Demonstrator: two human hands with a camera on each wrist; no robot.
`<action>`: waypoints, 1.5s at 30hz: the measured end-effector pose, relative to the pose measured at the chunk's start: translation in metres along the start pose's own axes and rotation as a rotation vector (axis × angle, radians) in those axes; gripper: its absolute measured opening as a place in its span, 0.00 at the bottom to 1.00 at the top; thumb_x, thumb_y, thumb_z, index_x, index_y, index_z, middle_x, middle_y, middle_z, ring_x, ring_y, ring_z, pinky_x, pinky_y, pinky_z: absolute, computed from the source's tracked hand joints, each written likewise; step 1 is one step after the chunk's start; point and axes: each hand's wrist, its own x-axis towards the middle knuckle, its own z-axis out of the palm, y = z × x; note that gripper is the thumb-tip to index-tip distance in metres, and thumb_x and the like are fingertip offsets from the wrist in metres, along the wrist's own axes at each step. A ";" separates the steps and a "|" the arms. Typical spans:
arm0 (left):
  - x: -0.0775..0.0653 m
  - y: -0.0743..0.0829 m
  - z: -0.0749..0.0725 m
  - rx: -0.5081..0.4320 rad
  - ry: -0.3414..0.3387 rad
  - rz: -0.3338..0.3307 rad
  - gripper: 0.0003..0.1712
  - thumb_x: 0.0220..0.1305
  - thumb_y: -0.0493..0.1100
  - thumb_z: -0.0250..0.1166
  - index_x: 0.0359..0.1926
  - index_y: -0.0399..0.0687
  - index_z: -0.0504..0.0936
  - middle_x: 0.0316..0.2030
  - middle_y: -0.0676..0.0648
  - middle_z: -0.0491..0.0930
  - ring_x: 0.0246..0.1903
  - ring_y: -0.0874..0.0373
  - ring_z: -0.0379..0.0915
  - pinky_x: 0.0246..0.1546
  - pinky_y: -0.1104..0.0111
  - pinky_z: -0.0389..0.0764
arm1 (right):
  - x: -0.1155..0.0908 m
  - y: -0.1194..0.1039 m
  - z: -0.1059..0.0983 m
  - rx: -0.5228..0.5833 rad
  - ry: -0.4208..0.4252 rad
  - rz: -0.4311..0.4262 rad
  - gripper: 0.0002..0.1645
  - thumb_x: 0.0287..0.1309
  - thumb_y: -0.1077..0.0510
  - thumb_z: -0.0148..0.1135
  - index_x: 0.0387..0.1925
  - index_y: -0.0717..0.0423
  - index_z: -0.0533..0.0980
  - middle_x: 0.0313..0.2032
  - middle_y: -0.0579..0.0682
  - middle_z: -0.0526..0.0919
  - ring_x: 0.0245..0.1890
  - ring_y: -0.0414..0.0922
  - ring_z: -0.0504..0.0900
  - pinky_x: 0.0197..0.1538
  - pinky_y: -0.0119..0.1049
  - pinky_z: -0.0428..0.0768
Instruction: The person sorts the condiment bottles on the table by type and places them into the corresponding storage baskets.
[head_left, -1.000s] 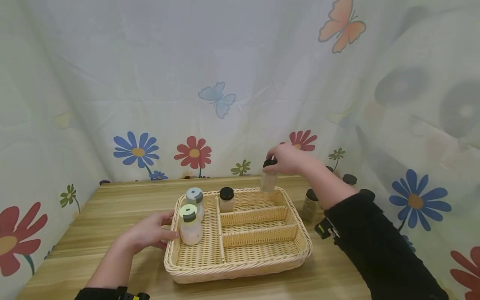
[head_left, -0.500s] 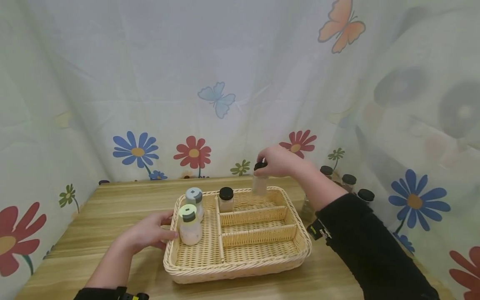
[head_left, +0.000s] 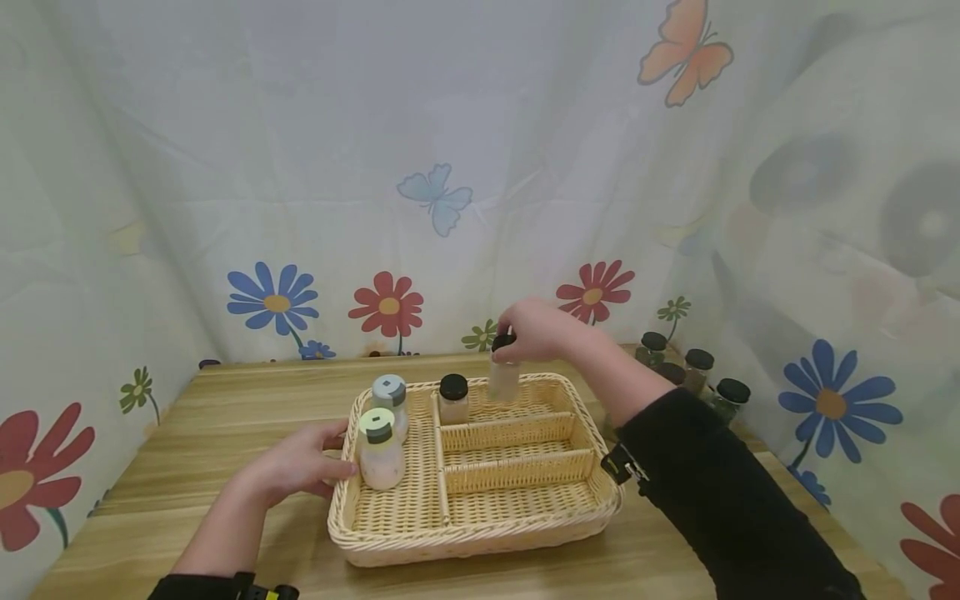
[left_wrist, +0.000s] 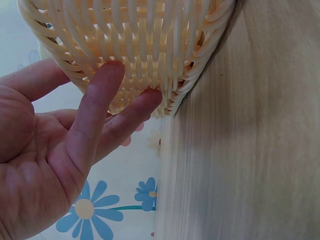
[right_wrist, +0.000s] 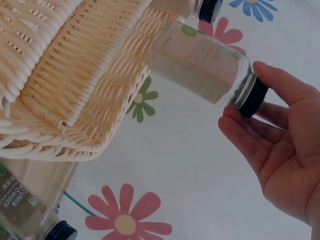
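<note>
My right hand (head_left: 536,329) pinches the black lid of a glass spice jar (head_left: 504,381), keeping it upright over the basket's back compartment. Pale powder shows in this jar (right_wrist: 200,62) in the right wrist view, where thumb and fingertips surround its lid. Another black-lidded jar (head_left: 453,402) stands to its left in the same compartment. The wicker basket (head_left: 480,546) has dividers. In its long left section are a grey-capped shaker (head_left: 390,396) and a yellow-green-capped shaker (head_left: 381,454). Fingers of my left hand (head_left: 296,462) rest against the basket's left side, fairly straight in the left wrist view.
Several black-lidded jars (head_left: 697,371) stand on the wooden table (head_left: 262,400) right of the basket, some partly behind the right forearm. One jar (right_wrist: 25,202) reads "cumin powder" in the right wrist view. A flowered curtain (head_left: 315,208) hangs behind and beside the table.
My right hand has carried the jar leftward and slightly lower, closer to the jar standing in the back compartment. My left hand and the basket have stayed in place.
</note>
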 end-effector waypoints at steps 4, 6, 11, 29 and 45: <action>0.000 0.000 0.000 0.003 0.000 -0.002 0.50 0.61 0.37 0.68 0.78 0.38 0.52 0.71 0.24 0.60 0.50 0.45 0.83 0.41 0.50 0.89 | 0.003 -0.005 0.003 -0.010 -0.008 -0.009 0.16 0.58 0.47 0.70 0.40 0.55 0.84 0.35 0.47 0.87 0.36 0.42 0.83 0.44 0.37 0.85; 0.001 0.000 0.000 0.002 0.001 -0.006 0.49 0.61 0.37 0.69 0.78 0.39 0.53 0.71 0.24 0.61 0.50 0.45 0.83 0.41 0.50 0.89 | 0.004 -0.007 0.004 -0.013 -0.012 -0.013 0.15 0.58 0.47 0.70 0.38 0.54 0.85 0.35 0.47 0.87 0.36 0.42 0.83 0.44 0.37 0.85; 0.002 -0.001 0.000 0.001 0.017 -0.023 0.49 0.60 0.38 0.69 0.78 0.41 0.55 0.71 0.26 0.61 0.50 0.46 0.83 0.41 0.51 0.89 | 0.006 -0.013 0.006 -0.008 -0.024 -0.015 0.13 0.58 0.49 0.70 0.39 0.54 0.85 0.35 0.47 0.87 0.36 0.42 0.83 0.43 0.36 0.85; 0.001 -0.002 -0.001 -0.002 0.006 -0.001 0.50 0.60 0.37 0.68 0.78 0.39 0.52 0.71 0.24 0.60 0.50 0.44 0.83 0.41 0.51 0.89 | 0.020 -0.019 0.016 -0.094 -0.054 -0.044 0.12 0.58 0.47 0.70 0.33 0.52 0.85 0.31 0.44 0.85 0.32 0.42 0.79 0.37 0.33 0.79; 0.000 0.000 -0.001 0.011 0.015 -0.010 0.50 0.60 0.37 0.69 0.78 0.38 0.52 0.71 0.24 0.60 0.51 0.44 0.83 0.41 0.51 0.89 | 0.032 -0.024 0.037 -0.149 -0.163 -0.047 0.13 0.60 0.47 0.70 0.29 0.51 0.81 0.24 0.43 0.76 0.23 0.40 0.69 0.30 0.32 0.67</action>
